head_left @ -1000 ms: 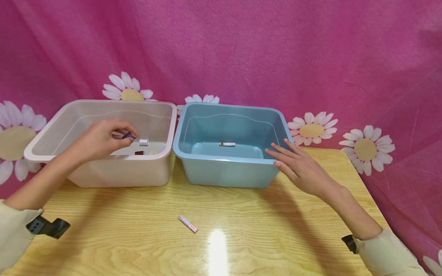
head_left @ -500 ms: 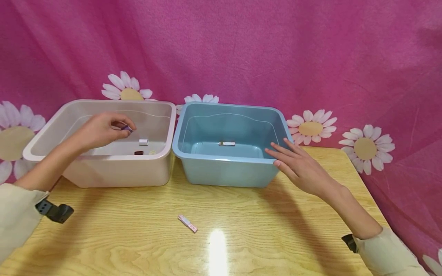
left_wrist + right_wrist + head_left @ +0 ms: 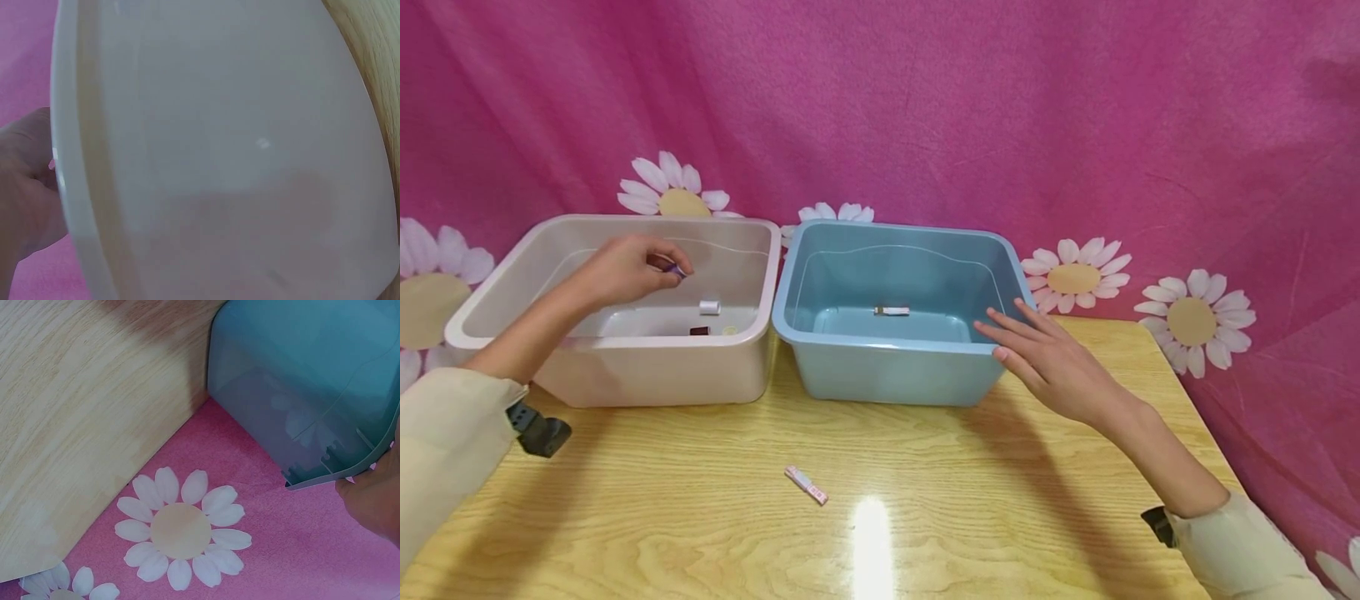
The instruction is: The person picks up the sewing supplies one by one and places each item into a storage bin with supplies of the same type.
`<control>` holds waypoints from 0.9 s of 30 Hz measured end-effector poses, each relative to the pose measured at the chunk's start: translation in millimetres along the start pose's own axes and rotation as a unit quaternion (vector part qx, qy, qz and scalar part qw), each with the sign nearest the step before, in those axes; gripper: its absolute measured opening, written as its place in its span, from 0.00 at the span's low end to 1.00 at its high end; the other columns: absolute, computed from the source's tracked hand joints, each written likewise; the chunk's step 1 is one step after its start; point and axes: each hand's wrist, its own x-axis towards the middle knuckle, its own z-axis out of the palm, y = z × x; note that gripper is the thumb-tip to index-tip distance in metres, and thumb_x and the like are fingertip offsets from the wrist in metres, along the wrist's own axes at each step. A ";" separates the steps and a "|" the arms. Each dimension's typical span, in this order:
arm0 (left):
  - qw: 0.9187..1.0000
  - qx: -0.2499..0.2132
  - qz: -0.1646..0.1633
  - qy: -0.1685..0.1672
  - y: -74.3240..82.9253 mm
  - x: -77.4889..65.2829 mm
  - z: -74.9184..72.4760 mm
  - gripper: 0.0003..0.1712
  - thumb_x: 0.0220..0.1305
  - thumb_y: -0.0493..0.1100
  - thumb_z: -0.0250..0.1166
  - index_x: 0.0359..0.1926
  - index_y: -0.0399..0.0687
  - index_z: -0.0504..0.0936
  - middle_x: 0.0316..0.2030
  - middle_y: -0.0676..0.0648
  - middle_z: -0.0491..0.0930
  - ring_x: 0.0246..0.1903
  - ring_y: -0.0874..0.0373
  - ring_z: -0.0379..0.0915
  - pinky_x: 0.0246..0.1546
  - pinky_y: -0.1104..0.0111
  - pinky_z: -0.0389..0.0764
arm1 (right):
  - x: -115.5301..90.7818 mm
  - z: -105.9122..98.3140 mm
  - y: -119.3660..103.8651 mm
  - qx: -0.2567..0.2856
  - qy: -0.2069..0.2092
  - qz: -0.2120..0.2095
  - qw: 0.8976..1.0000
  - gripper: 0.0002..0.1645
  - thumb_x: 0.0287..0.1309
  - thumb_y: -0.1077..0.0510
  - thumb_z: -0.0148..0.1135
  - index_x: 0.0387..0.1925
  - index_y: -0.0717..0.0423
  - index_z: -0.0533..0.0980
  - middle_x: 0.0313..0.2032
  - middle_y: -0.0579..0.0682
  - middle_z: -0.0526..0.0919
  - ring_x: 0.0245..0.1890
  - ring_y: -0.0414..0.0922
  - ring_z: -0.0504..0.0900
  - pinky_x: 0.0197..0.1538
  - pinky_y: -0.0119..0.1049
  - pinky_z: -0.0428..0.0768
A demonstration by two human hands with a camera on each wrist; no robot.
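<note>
In the head view my left hand [image 3: 628, 271] is over the inside of the pale pinkish-white bin [image 3: 662, 371]. Thumb and fingers pinch a small purple spool of thread [image 3: 676, 271], partly hidden by them. Below it on the bin floor lie a white spool [image 3: 709, 307], a small dark brown piece [image 3: 699, 331] and a small yellowish piece [image 3: 729, 330]. My right hand [image 3: 1060, 362] lies at the right front corner of the blue bin [image 3: 895, 375], its fingers straight and spread over the rim. The left wrist view shows mostly the pale bin's outer wall [image 3: 237, 112].
A slim white-and-brown item [image 3: 892, 311] lies inside the blue bin. Nearer on the wooden table [image 3: 700, 517] is a folded pink-and-white strip [image 3: 807, 485], resembling a tape measure. Behind the bins hangs a pink flowered cloth [image 3: 910, 108].
The left hand has risen a little and shifted slightly left, away from the white spool, still pinching the purple spool; its forearm has moved forward. The right hand has stayed put.
</note>
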 end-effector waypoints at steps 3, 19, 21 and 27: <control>1.000 0.007 0.003 -0.004 -6.1 5.1 0.7 0.06 0.60 0.29 0.65 0.39 0.36 0.86 0.34 0.41 0.84 0.41 0.41 0.78 0.33 0.72 0.73 | 0.4 -0.1 0.3 -0.001 0.000 0.001 1.000 0.29 0.73 0.55 0.55 0.73 0.49 0.66 0.72 0.54 0.64 0.74 0.63 0.51 0.70 0.61 0.54; 0.999 0.034 -0.011 -0.036 -24.6 17.1 -1.5 0.05 0.61 0.28 0.65 0.38 0.34 0.85 0.36 0.36 0.83 0.42 0.37 0.77 0.38 0.58 0.78 | 1.2 0.2 0.2 -0.001 0.001 0.006 1.000 0.29 0.74 0.53 0.54 0.73 0.48 0.66 0.72 0.54 0.64 0.74 0.62 0.50 0.69 0.61 0.55; 0.998 0.036 -0.016 -0.041 -26.1 17.6 -2.3 0.05 0.61 0.27 0.64 0.38 0.33 0.84 0.36 0.36 0.83 0.41 0.38 0.76 0.38 0.57 0.78 | 1.1 0.4 0.3 -0.002 -0.001 0.005 1.000 0.29 0.73 0.54 0.55 0.73 0.48 0.66 0.72 0.54 0.64 0.74 0.62 0.50 0.69 0.62 0.55; 0.998 0.042 -0.028 -0.045 -32.0 19.4 -2.1 0.04 0.61 0.27 0.64 0.37 0.32 0.84 0.35 0.35 0.82 0.39 0.40 0.76 0.35 0.62 0.77 | 1.7 0.9 0.3 -0.002 0.001 0.003 1.000 0.29 0.73 0.54 0.55 0.73 0.48 0.66 0.72 0.54 0.64 0.74 0.62 0.50 0.70 0.61 0.54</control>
